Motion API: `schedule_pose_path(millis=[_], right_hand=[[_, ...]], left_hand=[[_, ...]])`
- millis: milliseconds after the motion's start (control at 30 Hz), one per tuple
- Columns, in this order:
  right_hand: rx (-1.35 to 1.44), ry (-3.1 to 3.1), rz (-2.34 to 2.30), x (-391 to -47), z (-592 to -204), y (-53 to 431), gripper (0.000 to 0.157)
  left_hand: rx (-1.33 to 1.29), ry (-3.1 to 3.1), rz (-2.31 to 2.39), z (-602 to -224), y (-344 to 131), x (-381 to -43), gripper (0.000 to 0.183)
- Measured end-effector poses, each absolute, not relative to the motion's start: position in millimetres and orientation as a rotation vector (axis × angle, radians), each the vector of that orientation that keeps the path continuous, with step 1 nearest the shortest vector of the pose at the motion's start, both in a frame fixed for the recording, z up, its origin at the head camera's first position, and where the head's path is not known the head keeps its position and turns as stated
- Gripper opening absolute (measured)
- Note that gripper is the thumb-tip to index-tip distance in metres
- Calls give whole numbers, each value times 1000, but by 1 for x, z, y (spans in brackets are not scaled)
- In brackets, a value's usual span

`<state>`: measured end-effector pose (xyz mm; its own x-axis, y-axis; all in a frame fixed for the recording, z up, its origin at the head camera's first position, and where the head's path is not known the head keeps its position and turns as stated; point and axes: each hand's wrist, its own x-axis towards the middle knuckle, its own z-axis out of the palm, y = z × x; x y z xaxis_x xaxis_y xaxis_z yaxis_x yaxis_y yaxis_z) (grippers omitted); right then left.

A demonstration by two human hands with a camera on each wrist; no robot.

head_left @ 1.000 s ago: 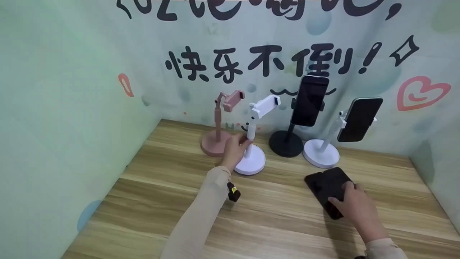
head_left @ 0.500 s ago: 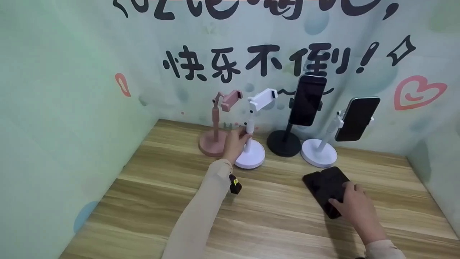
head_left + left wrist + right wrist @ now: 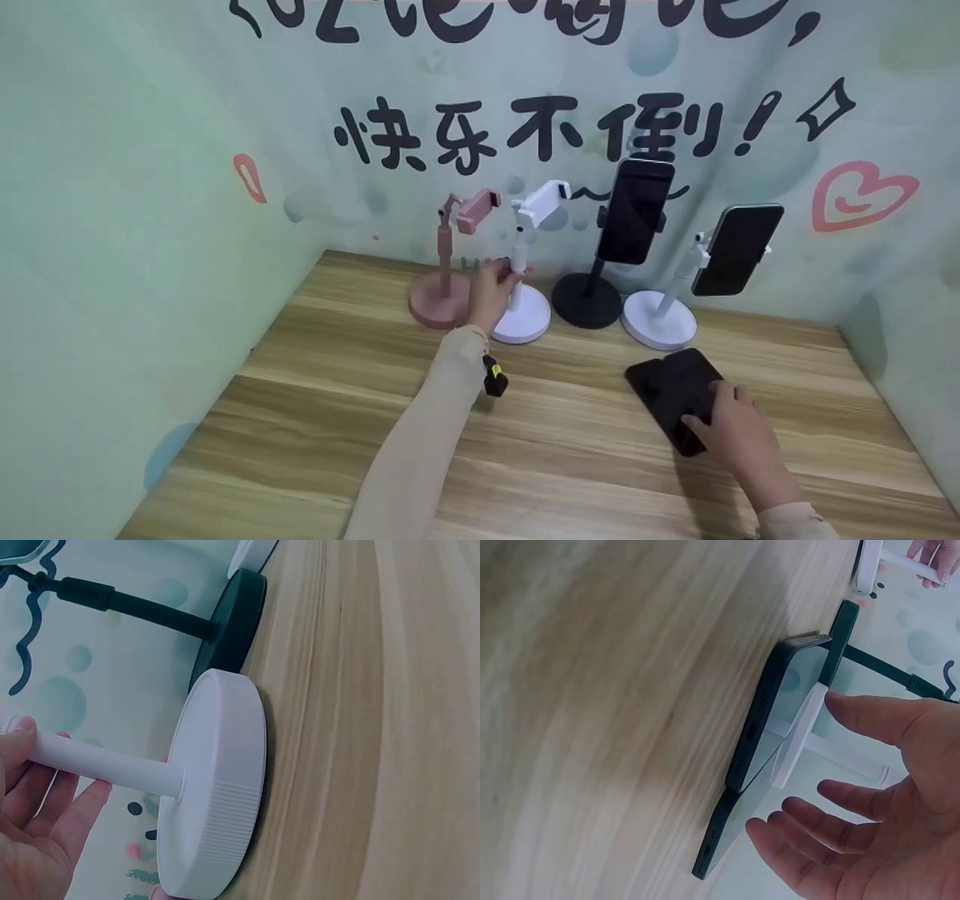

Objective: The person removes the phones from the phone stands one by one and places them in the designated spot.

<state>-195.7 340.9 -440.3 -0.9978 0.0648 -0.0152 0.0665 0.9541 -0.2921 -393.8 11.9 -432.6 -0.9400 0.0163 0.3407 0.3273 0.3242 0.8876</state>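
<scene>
On the pale wood-grain tabletop [image 3: 300, 420], the left hand [image 3: 489, 298] pinches a white round-based stand's [image 3: 522, 319] stem [image 3: 112, 763]. Wide-fingered, the right hand [image 3: 739, 431] reaches over two flat black phones [image 3: 666, 394].

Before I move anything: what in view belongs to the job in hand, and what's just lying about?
In the job:
- left hand, pinching the pole of a white stand
- right hand, at two flat phones

Probably just there, untouched now:
- pink stand, holding no phone
- black stand and other white stand, with mounted phones
- printed backdrop
</scene>
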Motion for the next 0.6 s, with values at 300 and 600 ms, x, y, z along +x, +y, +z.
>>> schedule_pose_path(millis=[300, 600], right_hand=[[106, 3091, -457, -194, -439, 343, 72], [124, 3070, -463, -195, -437, 342, 75]], left_hand=[[-283, -2310, -1709, -433, 15, -402, 19], [-238, -2354, -1652, -431, 19, -406, 18]])
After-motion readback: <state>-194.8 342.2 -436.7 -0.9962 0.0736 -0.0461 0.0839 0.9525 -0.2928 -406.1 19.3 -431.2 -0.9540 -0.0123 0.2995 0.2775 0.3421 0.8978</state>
